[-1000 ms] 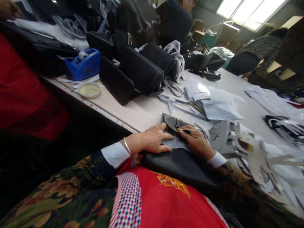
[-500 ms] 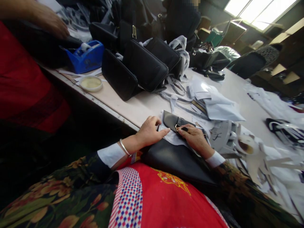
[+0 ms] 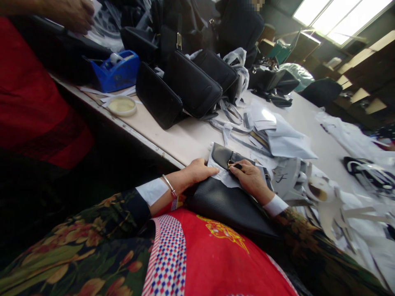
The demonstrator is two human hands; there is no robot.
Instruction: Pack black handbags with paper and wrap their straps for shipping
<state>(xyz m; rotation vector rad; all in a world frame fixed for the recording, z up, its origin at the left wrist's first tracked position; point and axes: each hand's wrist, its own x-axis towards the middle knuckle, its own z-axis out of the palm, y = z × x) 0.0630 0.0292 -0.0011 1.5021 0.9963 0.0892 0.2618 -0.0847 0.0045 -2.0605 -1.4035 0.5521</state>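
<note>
A black leather bag (image 3: 228,203) lies across my lap and against the table edge, its flap (image 3: 222,155) resting on the table with a gold clasp (image 3: 230,164). White wrapping paper (image 3: 226,177) lies over the bag under the flap. My left hand (image 3: 197,172) is curled at the paper's left edge, gripping it where it meets the bag. My right hand (image 3: 250,179) pinches at the clasp with its fingers pressed together.
Several black bags (image 3: 185,88) stand in a row on the table (image 3: 185,142), with a blue tape dispenser (image 3: 115,74) and a round dish (image 3: 122,105) to their left. Loose white paper and strips (image 3: 277,131) cover the right side. Another person in red (image 3: 33,102) stands left.
My left hand has gone from lying flat on the paper to curling at its left edge. My right hand has stayed at the clasp. The other person's hand moved at the far left.
</note>
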